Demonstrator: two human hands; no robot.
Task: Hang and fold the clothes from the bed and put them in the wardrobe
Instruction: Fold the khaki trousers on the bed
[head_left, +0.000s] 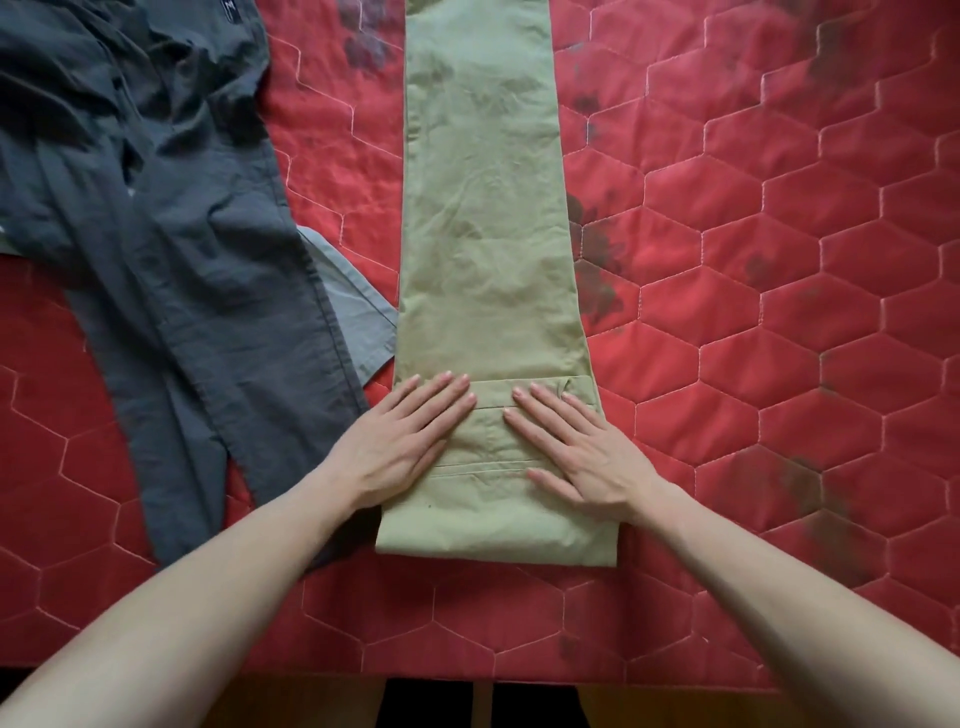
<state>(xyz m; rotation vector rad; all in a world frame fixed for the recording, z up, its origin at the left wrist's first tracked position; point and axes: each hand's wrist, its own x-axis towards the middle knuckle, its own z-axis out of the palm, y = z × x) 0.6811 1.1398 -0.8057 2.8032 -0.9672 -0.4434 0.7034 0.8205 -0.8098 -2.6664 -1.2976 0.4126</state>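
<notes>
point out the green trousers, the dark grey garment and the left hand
green trousers (488, 218), head view, mid-leg fabric
dark grey garment (171, 249), head view, its creased middle
left hand (402, 441), head view, back of the hand, flat on the trousers

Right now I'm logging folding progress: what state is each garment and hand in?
Olive-green cotton trousers: legs stacked, laid flat lengthwise, near end under both hands.
Dark grey trousers: unfolded, rumpled, beside them.
Left hand: flat, pressing.
Right hand: flat, pressing.
Red quilted bedspread: spread out.
</notes>
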